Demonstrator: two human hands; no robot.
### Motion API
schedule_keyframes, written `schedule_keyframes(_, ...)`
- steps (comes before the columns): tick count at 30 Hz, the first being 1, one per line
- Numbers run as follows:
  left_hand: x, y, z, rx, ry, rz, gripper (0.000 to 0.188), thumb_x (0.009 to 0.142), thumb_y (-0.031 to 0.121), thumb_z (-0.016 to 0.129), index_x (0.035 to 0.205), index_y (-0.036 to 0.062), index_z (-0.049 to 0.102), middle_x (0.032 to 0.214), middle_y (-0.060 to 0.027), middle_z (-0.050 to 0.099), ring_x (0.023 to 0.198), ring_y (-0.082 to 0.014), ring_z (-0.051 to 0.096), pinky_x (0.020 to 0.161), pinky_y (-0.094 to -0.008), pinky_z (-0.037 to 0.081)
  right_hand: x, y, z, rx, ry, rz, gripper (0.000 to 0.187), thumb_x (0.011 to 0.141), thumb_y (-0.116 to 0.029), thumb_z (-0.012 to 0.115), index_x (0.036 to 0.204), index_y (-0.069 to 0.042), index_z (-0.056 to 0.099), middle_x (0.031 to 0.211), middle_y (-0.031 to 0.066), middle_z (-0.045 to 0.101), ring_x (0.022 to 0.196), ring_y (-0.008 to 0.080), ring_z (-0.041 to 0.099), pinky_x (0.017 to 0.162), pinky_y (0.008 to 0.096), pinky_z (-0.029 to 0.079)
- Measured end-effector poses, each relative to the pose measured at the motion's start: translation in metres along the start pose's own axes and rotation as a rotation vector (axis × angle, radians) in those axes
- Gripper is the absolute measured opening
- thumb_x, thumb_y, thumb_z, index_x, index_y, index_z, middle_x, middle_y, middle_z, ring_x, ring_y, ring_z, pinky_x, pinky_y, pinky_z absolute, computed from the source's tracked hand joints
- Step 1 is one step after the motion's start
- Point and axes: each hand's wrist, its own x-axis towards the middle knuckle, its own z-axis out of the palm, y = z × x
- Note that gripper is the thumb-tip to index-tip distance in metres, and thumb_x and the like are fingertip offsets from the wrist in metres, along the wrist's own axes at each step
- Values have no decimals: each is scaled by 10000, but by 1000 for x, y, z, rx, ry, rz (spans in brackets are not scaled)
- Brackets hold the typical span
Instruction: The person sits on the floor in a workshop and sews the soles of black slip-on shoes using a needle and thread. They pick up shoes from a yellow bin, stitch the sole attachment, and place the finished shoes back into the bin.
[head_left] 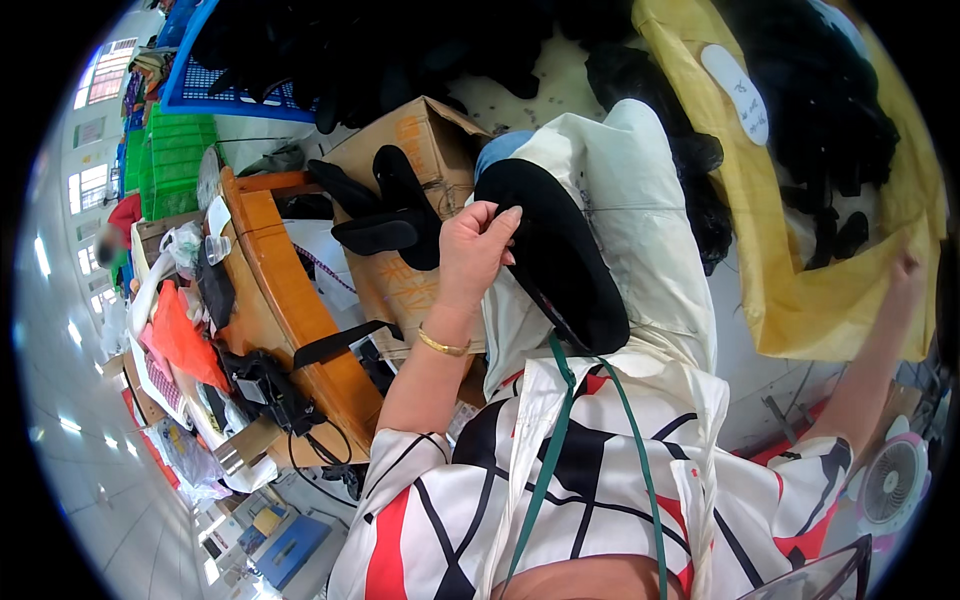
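Note:
My left hand (478,250) is closed, pinching the edge of a black sole-shaped piece (565,245) between thumb and fingers. The piece is held upright above my lap, over the white apron (650,215). Out at the far right, my right hand (906,268) is curled closed against the yellow sack (800,305); what its fingers hold, if anything, is hidden. Inside the sack is a heap of black pieces (825,100). A white insole-shaped card (735,93) with handwriting lies on the sack's edge. Several black padded pieces (400,195) rest on a cardboard box (440,150) at my left.
A wooden bench (285,270) stands left of the box, with a black strap (340,343) over it. Dark pieces fill a blue crate (240,85) at the far left. A small fan (895,480) stands lower right. A person (112,240) is far off to the left.

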Motion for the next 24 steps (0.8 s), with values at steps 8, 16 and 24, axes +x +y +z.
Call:
schedule_keyframes(8, -13, 9, 10, 469, 183, 307, 187, 867, 210, 710, 851, 46, 622, 699, 4, 551, 584, -95, 540, 508, -243, 433, -213, 193, 190, -1004, -326, -481, 207, 907, -129, 592, 1086, -61, 671, 1030, 63, 642, 1013, 180, 613, 916, 293, 474)
schedule_keyframes(16, -22, 10, 8, 1241, 190, 995, 253, 793, 67, 669, 1043, 89, 641, 785, -52, 532, 720, -231, 576, 585, -335, 479, -371, 358, 285, -1284, -1592, -634, 141, 846, -69, 615, 980, -39, 647, 874, 98, 586, 842, 256, 606, 747, 362, 502)
schedule_keyframes(24, -27, 1, 14, 951, 133, 750, 386, 763, 126, 707, 1123, 62, 583, 903, -108, 579, 818, -294, 601, 665, -375, 514, -374, 390, 312, -1243, -1281, -716, 97, 882, -124, 612, 839, -38, 623, 805, 76, 610, 778, 231, 615, 687, 327, 493)
